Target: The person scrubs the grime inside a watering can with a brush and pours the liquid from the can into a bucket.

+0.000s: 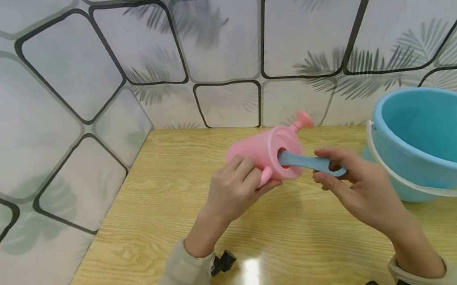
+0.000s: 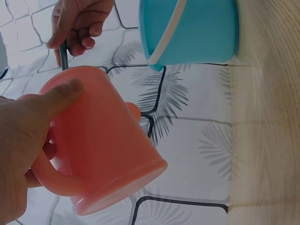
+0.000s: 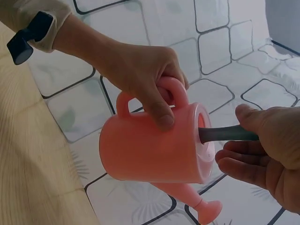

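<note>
A pink watering can (image 1: 251,149) is tipped on its side above the table, its round opening facing right. My left hand (image 1: 234,189) grips its handle, with the thumb lying along the body in the left wrist view. My right hand (image 1: 367,187) pinches the end of a blue handle (image 1: 308,163), which has a hole near that end. The handle's other end goes into the can's opening, so the kind of tool stays hidden. A bit of orange-red shows inside the opening. The spout with its sprinkler head (image 3: 209,212) points away from me.
A light blue bucket (image 1: 400,156) with a white handle (image 1: 417,186) stands on the right, close to my right hand. Under everything is a wood-grain table (image 1: 141,256). Patterned white walls (image 1: 220,35) rise behind and on the left.
</note>
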The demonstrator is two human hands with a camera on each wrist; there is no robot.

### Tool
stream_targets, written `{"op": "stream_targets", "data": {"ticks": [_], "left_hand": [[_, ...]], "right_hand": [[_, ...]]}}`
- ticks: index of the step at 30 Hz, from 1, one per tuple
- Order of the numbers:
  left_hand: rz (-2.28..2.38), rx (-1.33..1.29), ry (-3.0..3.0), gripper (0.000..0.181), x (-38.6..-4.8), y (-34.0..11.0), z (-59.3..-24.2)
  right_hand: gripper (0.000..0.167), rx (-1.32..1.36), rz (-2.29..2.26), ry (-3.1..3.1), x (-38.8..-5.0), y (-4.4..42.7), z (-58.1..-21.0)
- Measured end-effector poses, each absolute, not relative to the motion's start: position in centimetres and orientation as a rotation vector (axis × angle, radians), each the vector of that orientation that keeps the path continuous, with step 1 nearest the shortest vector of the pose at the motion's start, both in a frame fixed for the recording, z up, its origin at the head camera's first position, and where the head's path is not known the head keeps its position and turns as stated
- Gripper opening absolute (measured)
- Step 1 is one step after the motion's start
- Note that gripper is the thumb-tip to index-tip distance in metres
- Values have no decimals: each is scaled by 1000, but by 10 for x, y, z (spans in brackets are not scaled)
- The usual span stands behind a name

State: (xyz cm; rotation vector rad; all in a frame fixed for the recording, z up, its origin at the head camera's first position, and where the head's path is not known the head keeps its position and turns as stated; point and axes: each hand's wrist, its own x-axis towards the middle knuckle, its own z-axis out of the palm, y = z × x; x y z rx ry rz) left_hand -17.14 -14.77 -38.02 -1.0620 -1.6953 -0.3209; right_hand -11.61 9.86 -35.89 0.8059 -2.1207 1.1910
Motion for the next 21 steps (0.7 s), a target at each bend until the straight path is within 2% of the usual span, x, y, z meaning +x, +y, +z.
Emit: {"op": "stream_targets", "data": {"ticks": [4,21], "left_hand": [[-311,-1092,-1692,49,-170,-145,-381],[-304,-1128,-1708,48,-167,-139,-385]], "right_hand": [[56,799,1016,-2053,-121,101,-361],[49,829,995,-1882,-120,98,-359]]}}
